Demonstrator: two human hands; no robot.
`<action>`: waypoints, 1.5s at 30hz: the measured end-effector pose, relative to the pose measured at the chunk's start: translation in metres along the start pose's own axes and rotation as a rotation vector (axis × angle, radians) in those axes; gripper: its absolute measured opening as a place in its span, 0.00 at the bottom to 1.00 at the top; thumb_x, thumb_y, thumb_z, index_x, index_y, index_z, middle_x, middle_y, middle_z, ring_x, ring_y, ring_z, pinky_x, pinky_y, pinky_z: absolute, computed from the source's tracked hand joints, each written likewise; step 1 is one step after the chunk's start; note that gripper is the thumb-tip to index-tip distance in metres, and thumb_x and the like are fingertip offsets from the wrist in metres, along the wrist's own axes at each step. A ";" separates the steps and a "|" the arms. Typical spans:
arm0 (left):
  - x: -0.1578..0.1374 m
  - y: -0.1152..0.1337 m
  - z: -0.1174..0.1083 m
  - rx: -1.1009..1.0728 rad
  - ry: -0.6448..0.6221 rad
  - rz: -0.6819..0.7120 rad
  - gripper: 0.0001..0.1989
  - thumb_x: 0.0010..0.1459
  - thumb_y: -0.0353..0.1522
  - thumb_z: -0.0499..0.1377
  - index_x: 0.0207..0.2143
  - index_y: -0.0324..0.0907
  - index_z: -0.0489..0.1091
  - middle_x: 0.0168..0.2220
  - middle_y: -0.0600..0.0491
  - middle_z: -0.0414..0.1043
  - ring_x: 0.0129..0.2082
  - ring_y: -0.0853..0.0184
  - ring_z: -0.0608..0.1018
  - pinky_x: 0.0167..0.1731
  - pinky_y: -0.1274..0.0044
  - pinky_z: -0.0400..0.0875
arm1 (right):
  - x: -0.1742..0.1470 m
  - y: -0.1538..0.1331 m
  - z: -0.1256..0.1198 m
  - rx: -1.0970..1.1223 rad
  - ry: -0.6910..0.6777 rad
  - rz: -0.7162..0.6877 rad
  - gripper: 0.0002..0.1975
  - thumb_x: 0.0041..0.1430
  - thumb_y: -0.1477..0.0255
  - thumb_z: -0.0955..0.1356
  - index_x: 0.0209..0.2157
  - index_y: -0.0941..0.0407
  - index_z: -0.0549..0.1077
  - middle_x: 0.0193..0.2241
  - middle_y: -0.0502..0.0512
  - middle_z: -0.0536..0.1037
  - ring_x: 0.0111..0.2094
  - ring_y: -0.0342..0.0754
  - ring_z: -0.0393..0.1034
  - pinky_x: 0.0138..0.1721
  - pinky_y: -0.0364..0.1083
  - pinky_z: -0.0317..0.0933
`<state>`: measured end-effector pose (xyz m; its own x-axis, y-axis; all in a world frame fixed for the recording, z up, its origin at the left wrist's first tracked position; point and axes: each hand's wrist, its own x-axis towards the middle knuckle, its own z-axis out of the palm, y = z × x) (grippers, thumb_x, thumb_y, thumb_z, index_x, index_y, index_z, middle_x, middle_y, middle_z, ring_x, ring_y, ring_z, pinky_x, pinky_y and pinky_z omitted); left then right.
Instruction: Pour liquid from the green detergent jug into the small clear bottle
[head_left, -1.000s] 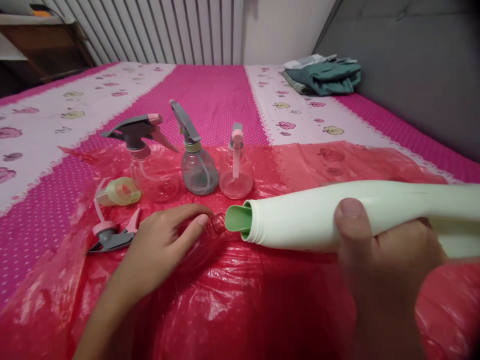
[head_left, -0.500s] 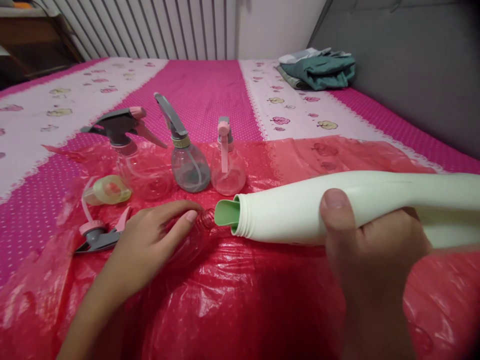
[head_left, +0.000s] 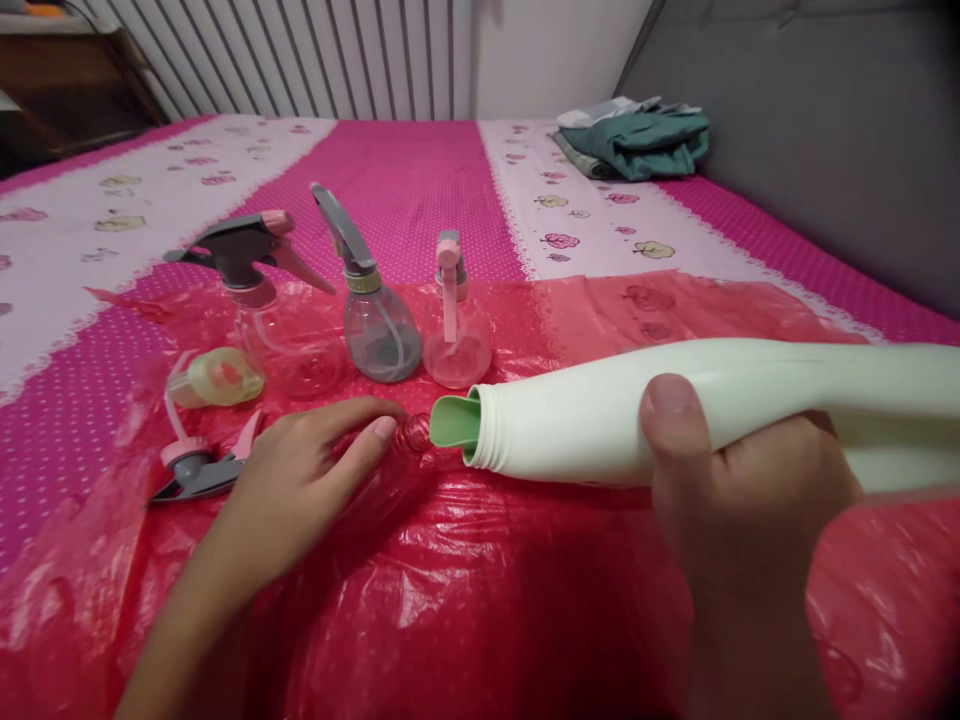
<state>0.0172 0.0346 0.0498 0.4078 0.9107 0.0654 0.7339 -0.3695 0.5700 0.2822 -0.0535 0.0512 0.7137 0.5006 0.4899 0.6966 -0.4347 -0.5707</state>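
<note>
My right hand (head_left: 739,480) is wrapped round the handle of a large pale green jug-like bottle (head_left: 577,425), which lies tilted almost level with its mouth to the left. A green pouring spout (head_left: 454,422) sticks out of that mouth. Just left of the spout is the threaded neck of a clear spray bottle (head_left: 409,440) with no top on it. My left hand (head_left: 322,470) is closed round this clear bottle, whose body it partly hides. Whether liquid is flowing I cannot tell. A loose grey and pink spray head (head_left: 199,470) lies left of my left hand.
Behind my hands stand a grey-and-pink-topped spray bottle (head_left: 289,340), a grey spray bottle (head_left: 382,335) and a pink spray bottle (head_left: 457,340). A yellowish translucent cap (head_left: 225,378) lies at left. Red plastic sheeting (head_left: 465,600) covers the bed; folded clothes (head_left: 637,140) lie at back right.
Almost nothing differs. The pale green bottle and both hands keep nearly the same places, with only a very slight shift.
</note>
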 end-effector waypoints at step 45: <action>0.001 0.000 0.001 0.020 0.016 0.030 0.27 0.72 0.54 0.51 0.44 0.47 0.83 0.46 0.52 0.87 0.45 0.54 0.84 0.45 0.70 0.71 | -0.001 -0.003 -0.001 0.024 -0.011 0.024 0.40 0.47 0.32 0.57 0.29 0.55 0.76 0.29 0.69 0.77 0.41 0.74 0.75 0.48 0.71 0.65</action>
<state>0.0183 0.0349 0.0492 0.4212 0.9020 0.0951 0.7325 -0.4001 0.5508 0.2790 -0.0534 0.0530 0.7293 0.4983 0.4688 0.6773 -0.4287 -0.5979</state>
